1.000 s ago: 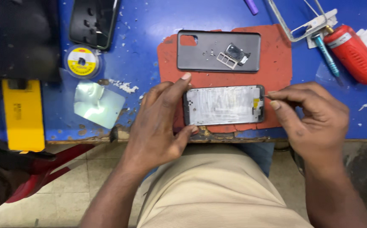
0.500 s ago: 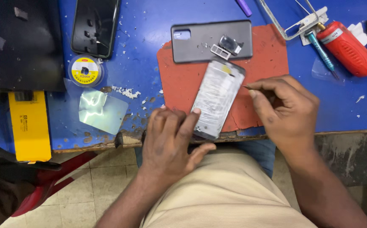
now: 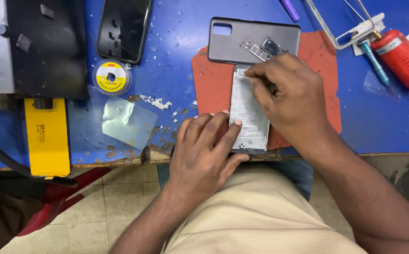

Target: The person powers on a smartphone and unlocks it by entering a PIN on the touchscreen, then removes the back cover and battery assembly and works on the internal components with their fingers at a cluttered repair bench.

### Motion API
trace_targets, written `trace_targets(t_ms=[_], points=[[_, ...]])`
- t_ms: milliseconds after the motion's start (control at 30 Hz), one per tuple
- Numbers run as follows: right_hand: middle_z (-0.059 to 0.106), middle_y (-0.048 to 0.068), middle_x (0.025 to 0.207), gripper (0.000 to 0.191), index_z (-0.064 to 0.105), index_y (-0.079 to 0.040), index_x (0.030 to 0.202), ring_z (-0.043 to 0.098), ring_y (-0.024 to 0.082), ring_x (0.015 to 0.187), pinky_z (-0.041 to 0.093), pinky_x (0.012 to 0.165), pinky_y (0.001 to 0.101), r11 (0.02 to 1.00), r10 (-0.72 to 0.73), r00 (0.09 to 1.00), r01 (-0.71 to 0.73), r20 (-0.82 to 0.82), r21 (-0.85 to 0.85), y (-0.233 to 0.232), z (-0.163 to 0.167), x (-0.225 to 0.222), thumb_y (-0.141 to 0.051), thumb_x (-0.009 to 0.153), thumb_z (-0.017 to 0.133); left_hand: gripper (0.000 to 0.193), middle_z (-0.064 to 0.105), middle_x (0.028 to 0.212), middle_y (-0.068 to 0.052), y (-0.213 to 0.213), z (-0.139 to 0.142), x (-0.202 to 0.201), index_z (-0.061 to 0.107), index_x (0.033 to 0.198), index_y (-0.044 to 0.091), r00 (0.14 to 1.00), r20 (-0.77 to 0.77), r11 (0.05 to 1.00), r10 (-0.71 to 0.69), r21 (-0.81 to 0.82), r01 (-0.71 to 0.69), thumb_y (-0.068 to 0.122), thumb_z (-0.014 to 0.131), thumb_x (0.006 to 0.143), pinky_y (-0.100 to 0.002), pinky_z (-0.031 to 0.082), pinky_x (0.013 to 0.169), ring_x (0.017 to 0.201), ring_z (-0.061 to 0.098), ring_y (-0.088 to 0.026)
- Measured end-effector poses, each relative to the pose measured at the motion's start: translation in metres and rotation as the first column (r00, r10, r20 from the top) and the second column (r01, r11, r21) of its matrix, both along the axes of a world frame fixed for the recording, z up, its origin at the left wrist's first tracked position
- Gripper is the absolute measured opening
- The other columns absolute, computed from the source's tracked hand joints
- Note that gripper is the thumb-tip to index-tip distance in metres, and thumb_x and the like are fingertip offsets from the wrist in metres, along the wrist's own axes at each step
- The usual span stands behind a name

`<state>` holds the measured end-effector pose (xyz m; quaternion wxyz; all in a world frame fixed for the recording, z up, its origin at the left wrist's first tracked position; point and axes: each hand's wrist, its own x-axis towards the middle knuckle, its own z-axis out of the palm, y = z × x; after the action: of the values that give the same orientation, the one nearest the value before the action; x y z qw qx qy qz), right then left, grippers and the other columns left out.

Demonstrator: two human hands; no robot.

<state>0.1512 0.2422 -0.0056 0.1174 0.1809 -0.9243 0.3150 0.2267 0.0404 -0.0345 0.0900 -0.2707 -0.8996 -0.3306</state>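
Left hand pins phone frame; grey back cover just beyond.

The right hand covers the upper right part of the phone frame, so whatever its grip pinches there cannot be seen. The left hand hides the frame's lower left edge. Above the frame, the small parts on the grey back cover are too small to tell. The red tool, right of the frame, is cut off by the picture's edge.
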Motion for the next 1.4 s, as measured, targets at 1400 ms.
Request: trace_targets(t_ms=[1400], points=[[0.067, 0.011, 0.096, 0.015, 0.074, -0.003, 0.104, 0.067, 0.027, 0.090, 0.055, 0.078, 0.0397, 0.994, 0.060, 0.996, -0.065, 0.059, 0.092, -0.016, -0.006, 0.014, 0.003, 0.091, 0.071, 0.065, 0.059, 0.134, -0.017, -0.009, -0.011, -0.006, 0.055, 0.132, -0.001, 0.998, 0.066, 0.988, -0.011, 0.153, 0.001, 0.033, 0.083, 0.084, -0.052, 0.044, 0.105, 0.124, 0.055, -0.033]])
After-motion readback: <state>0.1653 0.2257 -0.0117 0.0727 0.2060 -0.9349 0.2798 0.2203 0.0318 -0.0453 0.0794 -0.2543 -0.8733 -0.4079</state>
